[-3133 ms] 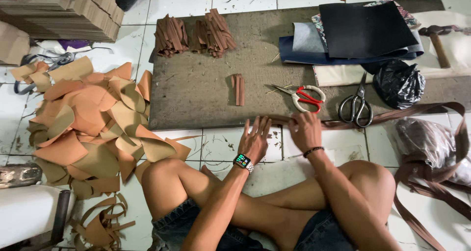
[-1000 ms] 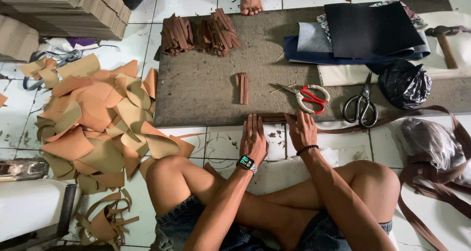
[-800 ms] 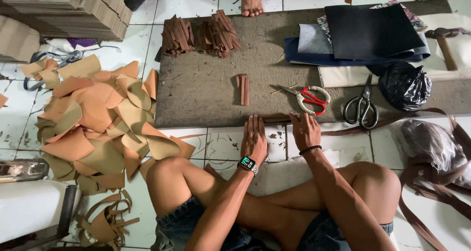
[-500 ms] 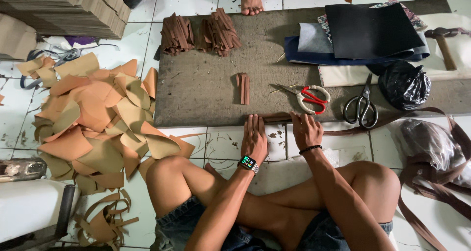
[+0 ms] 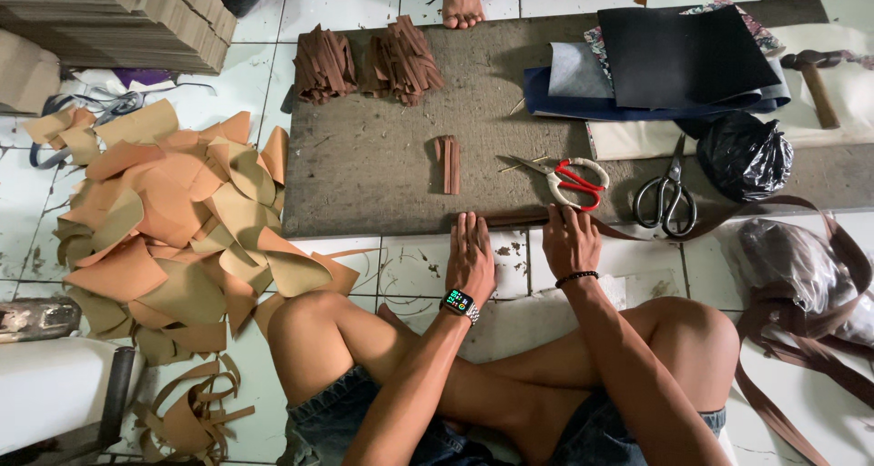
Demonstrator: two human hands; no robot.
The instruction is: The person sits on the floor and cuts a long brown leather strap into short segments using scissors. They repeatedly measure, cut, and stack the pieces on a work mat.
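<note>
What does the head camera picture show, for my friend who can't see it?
A person sits cross-legged on a tiled floor, left hand and right hand pressing a brown strap flat at a work mat's near edge. Scissors lie beyond it.

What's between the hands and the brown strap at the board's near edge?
Nothing visible. Both the left hand and the right hand lie flat with fingers on the brown strap along the board. The red-handled scissors lie just beyond the right hand, apart from it.
</note>
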